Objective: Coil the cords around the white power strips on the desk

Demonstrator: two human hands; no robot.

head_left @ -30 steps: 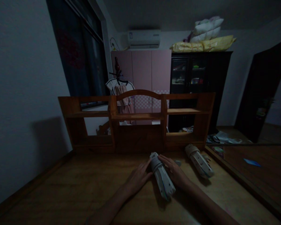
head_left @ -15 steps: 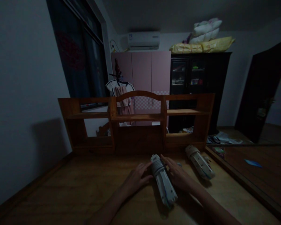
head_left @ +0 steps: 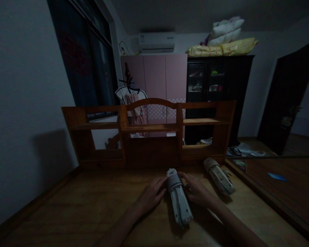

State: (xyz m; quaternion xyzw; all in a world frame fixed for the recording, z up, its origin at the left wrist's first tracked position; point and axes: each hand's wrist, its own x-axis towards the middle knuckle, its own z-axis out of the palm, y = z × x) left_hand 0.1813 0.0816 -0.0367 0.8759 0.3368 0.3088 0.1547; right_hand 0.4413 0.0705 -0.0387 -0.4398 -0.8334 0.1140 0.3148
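Observation:
A white power strip (head_left: 179, 206) lies on the wooden desk, its grey cord (head_left: 173, 182) wound in several loops round the far end. My left hand (head_left: 153, 192) holds the strip's left side, fingertips against the coiled cord. On the opposite side, my right hand (head_left: 195, 189) grips the same coiled end, its index finger stretched along the top loops. The strip sits between both hands, near end tilted slightly right. A second power strip (head_left: 220, 178), also with its cord wrapped round the far end, lies to the right of my right hand, untouched.
A wooden shelf unit (head_left: 151, 128) with several compartments stands along the desk's back edge. A raised wooden edge (head_left: 260, 204) borders the desk (head_left: 92, 206) on the right. Beyond are a pink wardrobe (head_left: 154, 75) and a dark cabinet (head_left: 231, 79). The wall (head_left: 23, 137) is at left.
The power strip's near end has swung slightly left, so it lies a little straighter. Both hands stay at the coiled end, with the fingers shifted slightly. The view has moved a little.

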